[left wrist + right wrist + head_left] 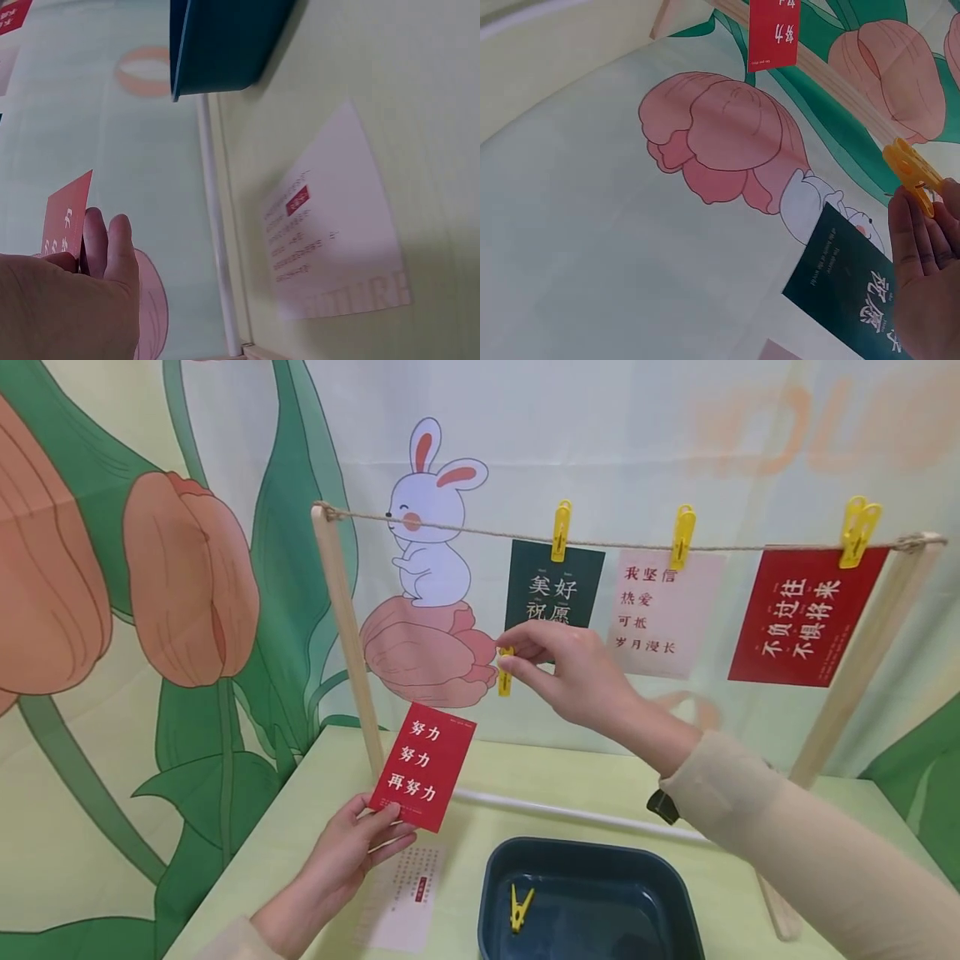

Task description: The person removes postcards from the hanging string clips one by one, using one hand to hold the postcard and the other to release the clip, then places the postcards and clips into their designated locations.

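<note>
My left hand (348, 852) pinches a red card (423, 768) with white characters by its lower edge, thumb in front. Between thumb and fingers, my right hand (573, 672) holds a yellow clothespin (506, 672); the right wrist view also shows this clothespin (913, 176) at the fingertips. A twine line (450, 529) runs above both hands. Yellow clothespins fasten three cards to it: a dark green card (525, 577), partly behind my right hand, a pale pink card (660, 647) and a red card (806, 618) at the right end.
Wooden posts (348, 627) carry the line at both ends, with a white rod (570, 807) low between them. A dark blue basin (585, 847) holds another yellow clothespin (519, 910). On the table lies a pale printed card (405, 910). Behind hangs a tulip-and-rabbit backdrop (442, 560).
</note>
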Motion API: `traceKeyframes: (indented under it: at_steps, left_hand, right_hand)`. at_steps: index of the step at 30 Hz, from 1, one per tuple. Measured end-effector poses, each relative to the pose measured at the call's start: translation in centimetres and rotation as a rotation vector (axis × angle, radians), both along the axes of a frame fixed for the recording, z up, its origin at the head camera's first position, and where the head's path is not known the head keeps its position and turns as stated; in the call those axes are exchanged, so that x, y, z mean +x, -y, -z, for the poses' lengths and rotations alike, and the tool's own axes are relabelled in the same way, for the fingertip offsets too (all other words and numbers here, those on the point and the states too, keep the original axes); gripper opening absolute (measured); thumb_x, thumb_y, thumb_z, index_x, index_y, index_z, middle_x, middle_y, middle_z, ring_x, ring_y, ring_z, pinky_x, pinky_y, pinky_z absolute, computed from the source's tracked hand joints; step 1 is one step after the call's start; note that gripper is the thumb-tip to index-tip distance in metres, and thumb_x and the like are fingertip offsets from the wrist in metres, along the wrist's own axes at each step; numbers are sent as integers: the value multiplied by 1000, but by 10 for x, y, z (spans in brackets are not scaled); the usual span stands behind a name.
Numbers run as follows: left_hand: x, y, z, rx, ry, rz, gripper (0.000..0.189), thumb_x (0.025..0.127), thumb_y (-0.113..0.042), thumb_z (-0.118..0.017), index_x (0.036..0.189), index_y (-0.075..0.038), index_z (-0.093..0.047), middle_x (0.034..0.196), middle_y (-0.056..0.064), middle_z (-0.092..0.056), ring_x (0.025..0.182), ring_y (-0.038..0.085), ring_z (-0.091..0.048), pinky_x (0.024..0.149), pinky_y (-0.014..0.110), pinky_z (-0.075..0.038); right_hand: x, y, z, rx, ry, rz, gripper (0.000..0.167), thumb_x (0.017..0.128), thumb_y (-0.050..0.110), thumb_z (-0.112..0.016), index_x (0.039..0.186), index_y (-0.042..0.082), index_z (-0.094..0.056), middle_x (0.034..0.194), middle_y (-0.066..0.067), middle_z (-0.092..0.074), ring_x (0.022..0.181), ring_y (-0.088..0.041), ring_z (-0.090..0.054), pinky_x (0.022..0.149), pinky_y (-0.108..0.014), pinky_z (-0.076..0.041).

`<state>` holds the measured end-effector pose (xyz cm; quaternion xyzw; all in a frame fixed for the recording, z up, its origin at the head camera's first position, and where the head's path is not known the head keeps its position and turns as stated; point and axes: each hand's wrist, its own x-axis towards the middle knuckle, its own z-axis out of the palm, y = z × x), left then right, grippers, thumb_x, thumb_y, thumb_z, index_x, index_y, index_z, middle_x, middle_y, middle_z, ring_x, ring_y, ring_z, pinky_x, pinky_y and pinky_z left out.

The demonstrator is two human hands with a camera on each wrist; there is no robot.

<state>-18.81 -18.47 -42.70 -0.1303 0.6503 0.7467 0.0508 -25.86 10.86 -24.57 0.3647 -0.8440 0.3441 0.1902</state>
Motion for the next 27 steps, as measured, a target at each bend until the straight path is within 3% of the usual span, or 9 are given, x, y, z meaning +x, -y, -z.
traceKeyframes:
  at_steps: [9, 19, 27]
  left_hand:
    - [7, 3, 15, -16, 59, -20, 50, 110, -19, -62, 151, 2, -42, 142, 25, -64, 109, 29, -78, 90, 39, -65]
    - [18, 8, 32, 9, 77, -12, 32, 111, -9, -56, 137, 5, -43, 109, 17, -77, 96, 25, -79, 87, 39, -66]
    - [24, 10, 46, 15, 113, -9, 40, 111, -10, -58, 143, 6, -41, 116, 17, -77, 101, 30, -79, 89, 42, -65]
  right_hand:
    - [-2, -8, 23, 10, 68, -24, 27, 98, 12, -80, 123, 5, -75, 104, -3, -79, 94, -16, -76, 92, -35, -63]
    - [-1, -16, 47, 37, 144, -25, 26, 98, 14, -80, 122, 5, -76, 101, 1, -78, 92, -13, -76, 89, -34, -64]
    - [1, -23, 67, 87, 216, -7, 27, 96, 17, -83, 120, 7, -77, 100, 2, -79, 89, -10, -76, 87, -32, -64]
